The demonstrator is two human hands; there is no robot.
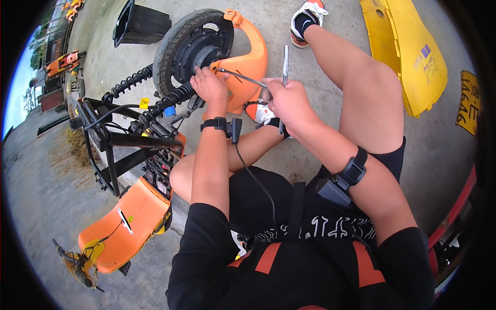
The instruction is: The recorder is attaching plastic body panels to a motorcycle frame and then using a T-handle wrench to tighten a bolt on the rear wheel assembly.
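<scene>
My right hand [287,101] is closed around the crossbar of a metal T-handle wrench [243,77]. Its long shaft slants left, and the tip meets the orange fender [250,62] beside a small hole. My left hand [211,88] is at the fender's left edge, close to that tip, with its fingers bent in; whatever they pinch is hidden. Just beyond it stands a black-hubbed wheel [194,49] with a treaded tyre, partly covered by the fender. A black coil-spring shock absorber [173,98] runs down-left from the wheel, below my left fingers.
The wheel belongs to an overturned-looking scooter with a black tube frame [121,139] and orange front panel [126,225]. A black bin [142,25] stands behind the wheel. A yellow body panel [408,46] and yellow plate [467,103] are at right. A cable [261,183] hangs from my left wrist.
</scene>
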